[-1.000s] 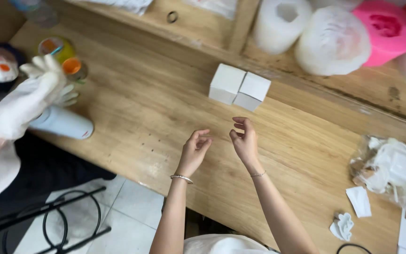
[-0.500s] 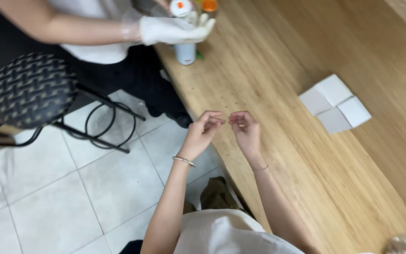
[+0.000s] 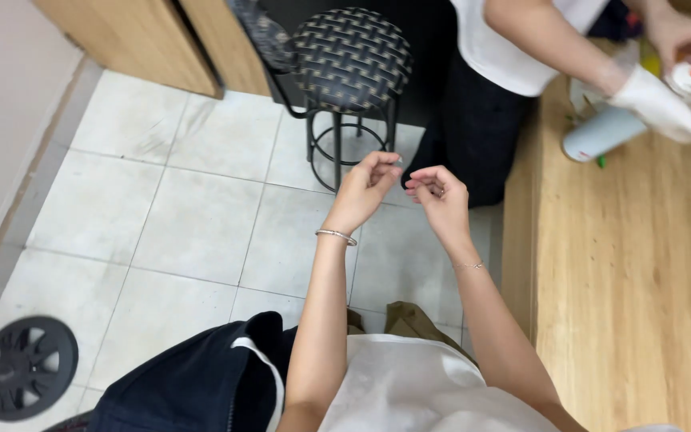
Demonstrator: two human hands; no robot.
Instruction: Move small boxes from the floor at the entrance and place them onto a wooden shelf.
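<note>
Mid-frame over the tiled floor (image 3: 193,232), left hand (image 3: 365,192) and right hand (image 3: 437,200) nearly meet, fingers (image 3: 384,164) curled together, pinching something too small to tell; best kept close and steady, clear of the table (image 3: 633,304) at right.

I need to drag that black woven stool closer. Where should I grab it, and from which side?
Grip the near rim of the round woven seat, coming from above and in front, probably with the left hand, which is nearest. The seat stands level, its rim overhangs the thin black legs, and a co-worker crowds its right side.
</note>
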